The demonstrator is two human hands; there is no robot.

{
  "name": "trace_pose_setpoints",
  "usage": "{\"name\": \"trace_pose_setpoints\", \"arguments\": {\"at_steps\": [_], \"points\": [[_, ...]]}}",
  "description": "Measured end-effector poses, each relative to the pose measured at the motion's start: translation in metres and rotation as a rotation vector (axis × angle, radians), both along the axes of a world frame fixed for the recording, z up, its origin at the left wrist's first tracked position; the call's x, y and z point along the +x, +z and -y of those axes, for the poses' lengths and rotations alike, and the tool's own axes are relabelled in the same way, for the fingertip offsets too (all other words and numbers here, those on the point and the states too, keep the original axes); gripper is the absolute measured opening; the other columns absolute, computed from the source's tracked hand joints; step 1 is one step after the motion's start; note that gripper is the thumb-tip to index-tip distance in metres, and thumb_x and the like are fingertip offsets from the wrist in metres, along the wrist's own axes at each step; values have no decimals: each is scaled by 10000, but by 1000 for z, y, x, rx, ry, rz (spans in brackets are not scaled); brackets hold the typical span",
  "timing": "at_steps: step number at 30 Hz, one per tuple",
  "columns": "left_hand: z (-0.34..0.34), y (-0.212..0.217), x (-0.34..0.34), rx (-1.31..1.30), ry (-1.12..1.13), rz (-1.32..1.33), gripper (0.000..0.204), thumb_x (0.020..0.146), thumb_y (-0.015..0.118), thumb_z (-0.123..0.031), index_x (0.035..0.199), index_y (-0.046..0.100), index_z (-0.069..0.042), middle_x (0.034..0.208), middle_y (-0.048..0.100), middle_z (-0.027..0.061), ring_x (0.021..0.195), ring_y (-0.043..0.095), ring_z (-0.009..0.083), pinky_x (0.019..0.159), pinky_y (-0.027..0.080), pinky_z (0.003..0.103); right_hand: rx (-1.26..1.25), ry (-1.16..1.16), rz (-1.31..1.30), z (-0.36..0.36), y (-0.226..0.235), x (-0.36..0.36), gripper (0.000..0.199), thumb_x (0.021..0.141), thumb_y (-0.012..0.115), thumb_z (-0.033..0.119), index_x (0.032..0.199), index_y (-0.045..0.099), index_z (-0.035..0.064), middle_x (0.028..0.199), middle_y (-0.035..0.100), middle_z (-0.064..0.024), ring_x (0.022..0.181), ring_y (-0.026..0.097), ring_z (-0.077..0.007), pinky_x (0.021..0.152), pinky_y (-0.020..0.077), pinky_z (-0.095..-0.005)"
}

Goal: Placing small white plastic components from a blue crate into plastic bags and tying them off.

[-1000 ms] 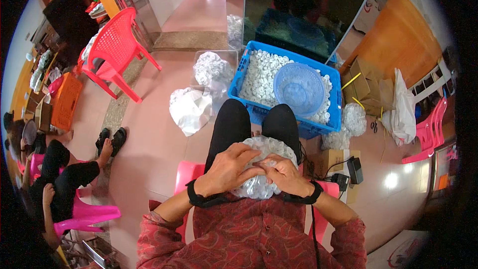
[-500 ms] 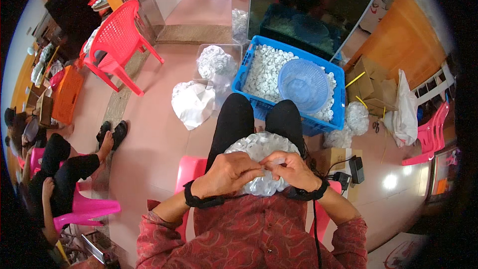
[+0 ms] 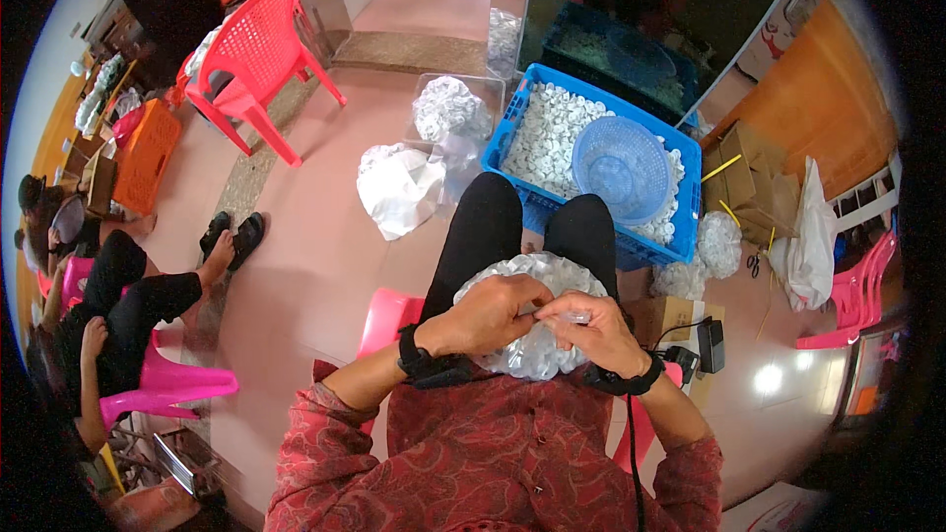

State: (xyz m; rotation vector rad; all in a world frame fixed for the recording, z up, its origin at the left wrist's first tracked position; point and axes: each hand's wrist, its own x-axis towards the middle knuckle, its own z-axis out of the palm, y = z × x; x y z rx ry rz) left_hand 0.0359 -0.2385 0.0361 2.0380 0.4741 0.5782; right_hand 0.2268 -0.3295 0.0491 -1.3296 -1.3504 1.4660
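In my lap rests a rounded heap of clear plastic pieces [image 3: 537, 360], and both hands meet above it. My right hand [image 3: 596, 343] is closed on a small clear plastic piece [image 3: 574, 316], which shows between its thumb and fingers. My left hand [image 3: 493, 317] comes in from the other side with fingers pinched against the right fingertips. What the left fingers grip is too small to make out. Beyond my knees stands a blue crate [image 3: 527, 199] full of small white round pieces [image 3: 542, 133], with a blue plastic basket [image 3: 621, 163] set on them.
Left of the crate are a clear bin [image 3: 498, 89] with a wrapped white bundle and a white bag [image 3: 399, 187]. Cardboard boxes [image 3: 754, 182] and a white sack [image 3: 810, 246] stand right. A red chair [image 3: 251, 59] is far left; a seated person's leg [image 3: 163, 305] is nearer.
My hands stay together over the heap, and the left has turned, its fingers now curled more toward the right. A clear piece now shows plainly in the right hand. The view has shifted slightly.
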Motion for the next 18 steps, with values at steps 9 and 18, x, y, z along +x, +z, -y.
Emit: {"name": "trace_pose_setpoints", "arguments": {"at_steps": [9, 18], "points": [[-4, -1, -2, 5, 7, -6, 171, 740, 675, -29, 907, 658, -1, 853, 655, 143, 752, 642, 302, 656, 503, 368, 4, -30, 7, -1, 1, -2, 147, 886, 607, 16, 1016, 676, 18, 837, 615, -11, 632, 556, -58, 565, 453, -220], [-4, -6, -1, -4, -11, -22, 142, 731, 663, -37, 870, 673, -11, 818, 634, 150, 757, 633, 322, 679, 498, 392, 47, -73, 123, 1, 0, -3, 128, 831, 639, 13, 950, 685, 18, 847, 647, -50, 746, 613, -108, 663, 482, -255]]}}
